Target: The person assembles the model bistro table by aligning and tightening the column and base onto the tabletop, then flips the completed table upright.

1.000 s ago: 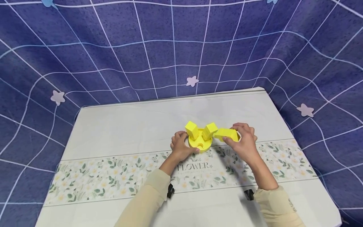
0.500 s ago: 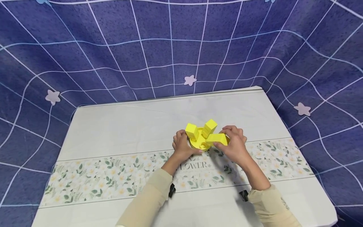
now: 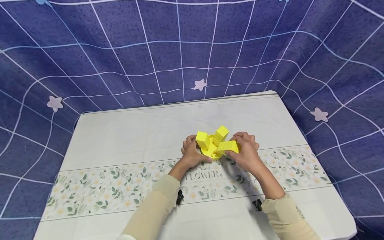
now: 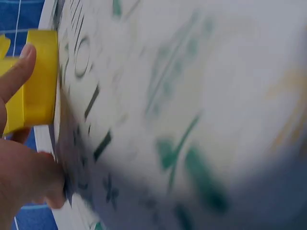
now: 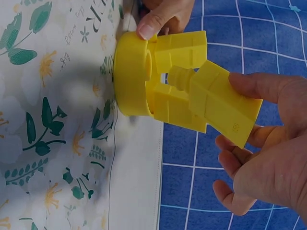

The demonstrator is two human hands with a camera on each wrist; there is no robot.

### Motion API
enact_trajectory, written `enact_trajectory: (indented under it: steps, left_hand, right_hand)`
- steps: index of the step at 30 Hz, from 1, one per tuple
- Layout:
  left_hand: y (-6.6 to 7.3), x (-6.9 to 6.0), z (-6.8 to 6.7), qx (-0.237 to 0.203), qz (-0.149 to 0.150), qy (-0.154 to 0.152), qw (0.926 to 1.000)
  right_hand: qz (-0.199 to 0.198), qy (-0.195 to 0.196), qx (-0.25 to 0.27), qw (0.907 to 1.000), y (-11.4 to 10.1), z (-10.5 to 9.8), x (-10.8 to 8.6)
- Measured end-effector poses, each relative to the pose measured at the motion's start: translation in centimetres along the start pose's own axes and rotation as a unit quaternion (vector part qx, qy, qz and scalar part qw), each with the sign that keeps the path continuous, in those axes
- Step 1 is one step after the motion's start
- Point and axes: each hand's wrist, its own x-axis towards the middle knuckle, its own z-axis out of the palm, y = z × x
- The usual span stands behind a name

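Observation:
A round yellow base (image 3: 211, 150) with a raised rim and a round hole sits on the table. My left hand (image 3: 191, 152) grips its left side, thumb on the near edge. Two square yellow bottle-shaped pieces (image 3: 202, 140) stand in the base. My right hand (image 3: 247, 151) pinches a third one (image 5: 223, 103) between thumb and fingers, tilted, its ribbed round neck (image 5: 180, 78) pointing down toward the base. In the right wrist view that neck appears apart from the base, close to the standing pieces. The left wrist view shows my left thumb (image 4: 21, 67) against the base's wall.
The white table cover (image 3: 135, 133) carries a printed band of flowers (image 3: 120, 186) with lettering. A blue gridded curtain (image 3: 168, 56) with stars hangs behind and at both sides. A black strap piece (image 3: 257, 205) shows below the right wrist.
My right hand has brought its piece left, from beside the base to over its right edge, and barely moved in the last half second. My left hand keeps its grip on the base.

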Motion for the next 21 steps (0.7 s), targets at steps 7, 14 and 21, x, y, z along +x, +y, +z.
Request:
enact_trajectory:
  steps: [7, 14, 21]
  left_hand:
    - [0.69, -0.66, 0.84, -0.015, -0.003, 0.016, 0.9998]
    - [0.43, -0.08, 0.25, -0.017, -0.007, -0.003, 0.9998]
    - [0.2, -0.07, 0.59, -0.005, 0.011, 0.011, 0.9999]
  right_hand:
    - [0.002, -0.017, -0.018, 0.9997, -0.12, -0.15, -0.08]
    - [0.002, -0.033, -0.029, 0.999, -0.29, -0.05, 0.02]
    - [-0.004, -0.035, -0.036, 0.9987, -0.05, 0.43, 0.19]
